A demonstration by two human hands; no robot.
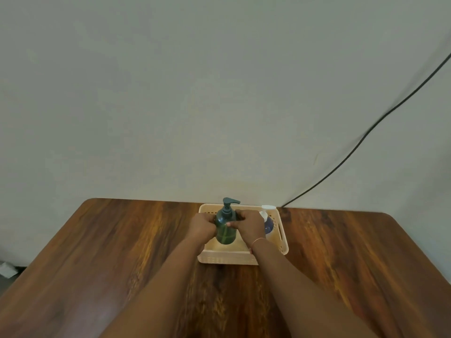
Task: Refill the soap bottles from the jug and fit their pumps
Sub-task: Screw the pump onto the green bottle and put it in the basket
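A dark green soap bottle [226, 230] with a dark pump on top stands upright inside a cream plastic basket [227, 259] at the far middle of the wooden table. My left hand [201, 225] grips the bottle's left side and my right hand [249, 225] wraps its right side, thumb across the front. Behind my right hand, in the basket's right half, sits a blue bottle [268, 224] with a white pump [267, 208], partly hidden. No jug is visible.
The brown wooden table [122, 252] stretches to both sides and toward me, its far edge against a pale wall. A black cable [366, 135] runs down the wall to the table's back edge right of the basket. A white scrap [8, 269] lies on the floor at left.
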